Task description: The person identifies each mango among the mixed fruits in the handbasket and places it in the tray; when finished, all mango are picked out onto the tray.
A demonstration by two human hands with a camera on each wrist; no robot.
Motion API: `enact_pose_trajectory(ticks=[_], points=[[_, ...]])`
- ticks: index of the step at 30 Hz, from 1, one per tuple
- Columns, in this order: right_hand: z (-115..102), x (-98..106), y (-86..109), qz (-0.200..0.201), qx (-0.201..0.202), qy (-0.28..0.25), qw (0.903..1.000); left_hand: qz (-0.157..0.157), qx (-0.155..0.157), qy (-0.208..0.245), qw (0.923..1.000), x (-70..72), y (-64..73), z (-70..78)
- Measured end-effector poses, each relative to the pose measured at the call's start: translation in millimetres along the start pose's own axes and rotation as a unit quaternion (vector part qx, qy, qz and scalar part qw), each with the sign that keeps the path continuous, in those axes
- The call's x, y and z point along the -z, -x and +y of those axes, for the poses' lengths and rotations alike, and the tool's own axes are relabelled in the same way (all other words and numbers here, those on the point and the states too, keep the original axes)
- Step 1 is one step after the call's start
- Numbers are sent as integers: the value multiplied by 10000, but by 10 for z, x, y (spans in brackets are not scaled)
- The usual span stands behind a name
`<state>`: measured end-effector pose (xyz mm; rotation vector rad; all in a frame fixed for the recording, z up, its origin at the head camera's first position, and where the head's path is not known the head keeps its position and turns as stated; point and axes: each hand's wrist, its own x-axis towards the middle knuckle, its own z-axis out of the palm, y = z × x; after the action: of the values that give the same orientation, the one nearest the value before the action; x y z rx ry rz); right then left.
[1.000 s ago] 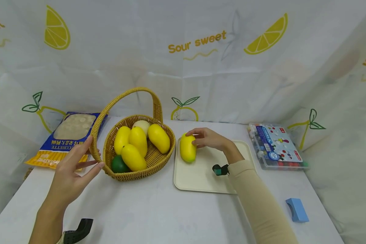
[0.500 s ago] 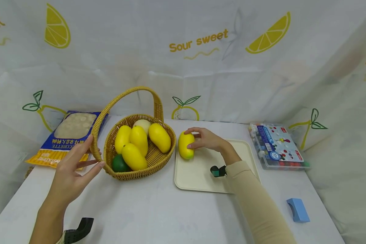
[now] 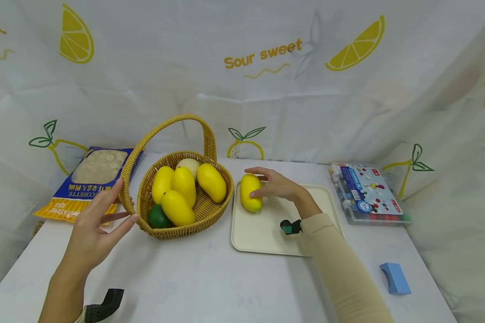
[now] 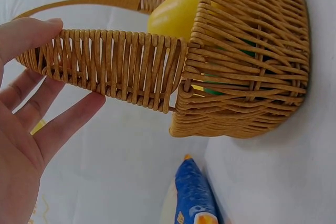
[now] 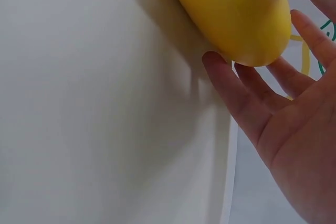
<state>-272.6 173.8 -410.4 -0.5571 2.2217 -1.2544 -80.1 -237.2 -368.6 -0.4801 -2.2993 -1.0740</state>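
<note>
My left hand [image 3: 94, 229] holds the wicker basket [image 3: 202, 224] by its handle [image 4: 118, 64], thumb on one face and fingers on the other. In the basket lie several yellow mangoes [image 3: 178, 208], a dark green fruit [image 3: 158, 217] and a pale round fruit [image 3: 187, 166]. On the right, another mango [image 3: 249, 193], greenish at its near end, stands over the left part of the cream tray [image 3: 266, 233]. My right hand [image 3: 280, 185] has its thumb on the near side of this mango and its fingers round the far side. The right wrist view shows spread fingers beside its rounded end.
A blue and orange pasta bag [image 3: 90, 179] lies behind the basket at the left. To the right of the tray is a clear plastic case [image 3: 368, 193] with coloured balls. A blue arched block [image 3: 394, 278] sits near the right table edge. A printed curtain [image 3: 165, 67] hangs behind.
The mango at my right hand shifted slightly left, then back to the right, and its near end turned a little. My right thumb moved onto its near side. The left hand and basket stayed put.
</note>
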Motion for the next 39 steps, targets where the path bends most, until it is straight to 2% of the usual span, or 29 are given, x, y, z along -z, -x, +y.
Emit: enact_pose_trajectory(ticks=[11,19,24,29,34,39], points=[[12,13,6,16,-77,107,9999,-18,17,-48,10000,5,3,4],[16,101,36,117,-42,266,9996,-43,43,-49,10000,5,-7,11],[-65,201,100,198,-17,376,9991,-40,67,-49,10000,7,-4,9],[-161,277,145,173,76,445,9988,-10,-63,64,10000,3,-6,-6],[-253,296,156,150,237,438,9986,68,-30,131,9999,-17,7,-12],[-386,269,127,86,451,478,9978,175,22,4,9998,-49,28,-25]])
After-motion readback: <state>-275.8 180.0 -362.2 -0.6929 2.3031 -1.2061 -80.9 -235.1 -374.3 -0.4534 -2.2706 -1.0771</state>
